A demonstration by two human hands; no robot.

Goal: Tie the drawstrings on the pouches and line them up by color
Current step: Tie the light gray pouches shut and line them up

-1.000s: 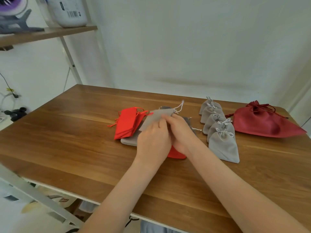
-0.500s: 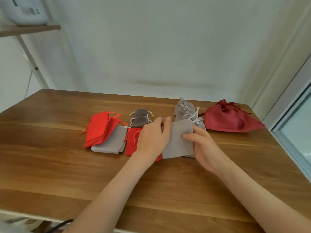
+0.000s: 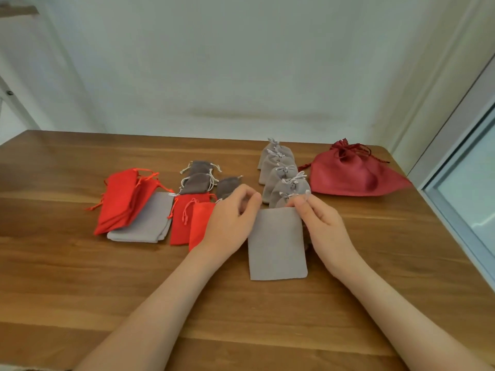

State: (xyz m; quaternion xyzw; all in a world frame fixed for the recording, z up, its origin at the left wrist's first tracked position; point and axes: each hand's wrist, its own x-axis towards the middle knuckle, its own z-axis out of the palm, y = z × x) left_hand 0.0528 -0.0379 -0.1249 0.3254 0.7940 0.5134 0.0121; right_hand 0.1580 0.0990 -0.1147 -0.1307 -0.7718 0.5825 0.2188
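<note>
One flat grey pouch held at its top corners

Wooden table, dark red pouch tied off at far right, a row of tied light grey pouches just left of it, loose red stack further left. The flat grey pouch lies at the near end of that row; left hand and right hand each pinch a top corner, maybe the drawstring, too blurry to say.
</note>
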